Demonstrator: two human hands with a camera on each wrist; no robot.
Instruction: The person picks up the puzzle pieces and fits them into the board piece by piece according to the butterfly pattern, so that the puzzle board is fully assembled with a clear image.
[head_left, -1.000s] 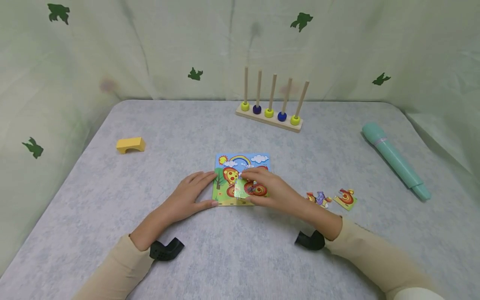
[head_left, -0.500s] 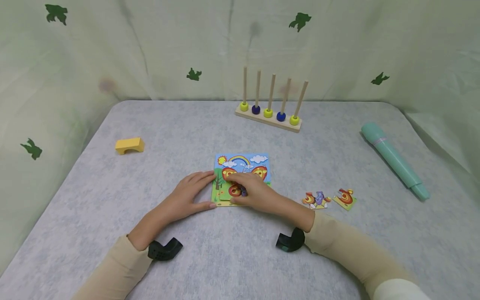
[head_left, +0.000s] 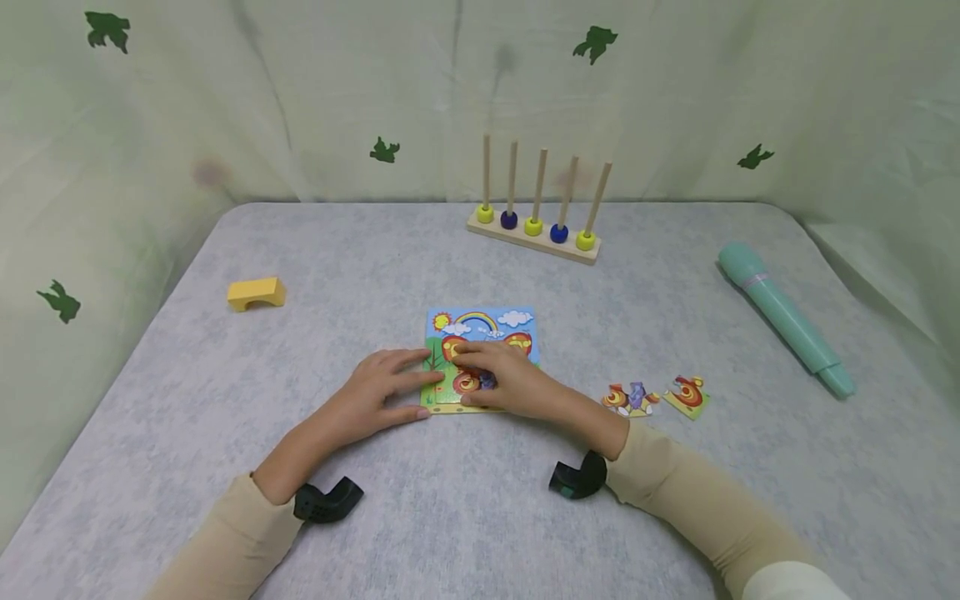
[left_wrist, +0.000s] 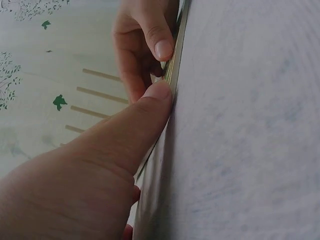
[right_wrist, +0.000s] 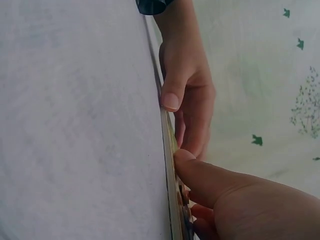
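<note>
A colourful puzzle board [head_left: 480,321] with a sun, rainbow and butterfly wings lies mid-table. My left hand [head_left: 375,387] is at its left side, thumb at the front corner and one fingertip over the left edge of a green puzzle piece [head_left: 452,395]. Thumb and fingers of my right hand [head_left: 513,383] pinch that piece over the lower left of the board and hide part of it. In the right wrist view the right thumb [right_wrist: 185,157] lies against the edge of the stack. The left thumb [left_wrist: 159,91] touches the board edge in the left wrist view.
Two loose puzzle pieces, one purple and orange [head_left: 632,400], one with a red spiral [head_left: 687,396], lie to the right. Behind stands a wooden peg rack [head_left: 536,240] with beads. A teal toy microphone [head_left: 787,321] lies far right, a yellow arch block [head_left: 257,292] far left.
My right hand has carried the puzzle piece left and down onto the board's lower left. A left finger has shifted from beside the board onto the piece's edge.
</note>
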